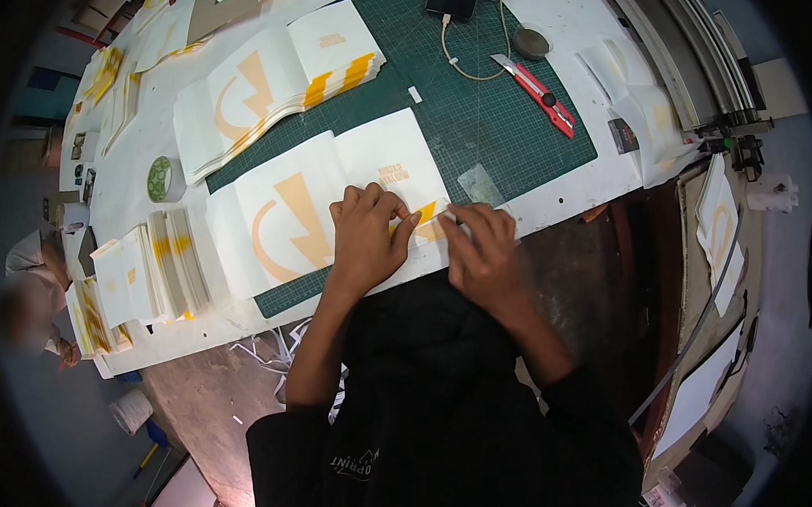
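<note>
A folded white printed sheet (pixel 311 173) with a pale orange emblem lies in front of me on a green cutting mat (pixel 546 142). My left hand (pixel 367 236) rests on its near right part, thumb and forefinger closed on the sheet's yellow-marked edge. Just to the right, my right hand (pixel 485 252) is closed in a pinch at the same edge. Something thin and pale shows between the two sets of fingertips; what the right fingers hold is too small to make out.
A stack of similar printed sheets (pixel 250 96) lies behind. Farther right are a red utility knife (pixel 544 97) with its blade out, a phone (pixel 452 1) on a cable and a grey round pot (pixel 530 43). A tape roll (pixel 164 179) and folded stacks (pixel 160 263) stand left. Another person sits far left.
</note>
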A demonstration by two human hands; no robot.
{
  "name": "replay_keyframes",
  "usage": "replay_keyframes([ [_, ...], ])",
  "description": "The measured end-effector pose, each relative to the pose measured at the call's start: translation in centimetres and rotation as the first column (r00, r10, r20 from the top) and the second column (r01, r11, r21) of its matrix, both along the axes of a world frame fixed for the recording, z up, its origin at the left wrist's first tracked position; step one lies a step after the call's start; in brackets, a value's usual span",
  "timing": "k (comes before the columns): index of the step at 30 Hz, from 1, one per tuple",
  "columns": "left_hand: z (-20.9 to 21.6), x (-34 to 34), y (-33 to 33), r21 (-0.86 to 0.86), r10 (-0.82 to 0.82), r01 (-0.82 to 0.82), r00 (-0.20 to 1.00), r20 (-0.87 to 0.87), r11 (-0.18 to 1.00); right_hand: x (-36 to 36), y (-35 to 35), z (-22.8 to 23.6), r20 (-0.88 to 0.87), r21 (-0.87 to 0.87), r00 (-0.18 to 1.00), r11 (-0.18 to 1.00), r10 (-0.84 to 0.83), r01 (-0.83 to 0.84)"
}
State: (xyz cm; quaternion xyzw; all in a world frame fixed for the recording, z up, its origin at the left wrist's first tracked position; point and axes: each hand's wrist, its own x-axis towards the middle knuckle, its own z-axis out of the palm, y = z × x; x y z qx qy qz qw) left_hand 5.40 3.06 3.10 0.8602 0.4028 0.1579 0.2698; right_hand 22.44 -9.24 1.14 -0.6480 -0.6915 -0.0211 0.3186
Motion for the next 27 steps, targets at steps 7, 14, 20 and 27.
replay_keyframes([
  [7,-0.6,0.1,-0.1,0.088,-0.009,0.004,0.998,0.054,0.996,-1.8,-0.2,-2.1,0.07,0.012,0.997,0.999,-0.033,0.032],
  [14,-1.0,0.0,0.0,0.136,-0.023,0.017,0.999,0.047,0.991,-2.2,-0.4,-2.2,0.098,0.005,0.994,0.999,-0.04,0.039],
  [20,-0.9,0.0,0.0,0.142,-0.026,0.019,0.999,0.043,0.99,-1.9,-0.5,-2.3,0.11,0.0,0.994,1.0,-0.027,0.027],
  [27,-1.0,0.0,-0.2,0.155,-0.029,0.024,0.999,0.028,0.988,-1.8,-0.7,-2.7,0.122,-0.011,0.992,1.0,-0.016,0.017],
])
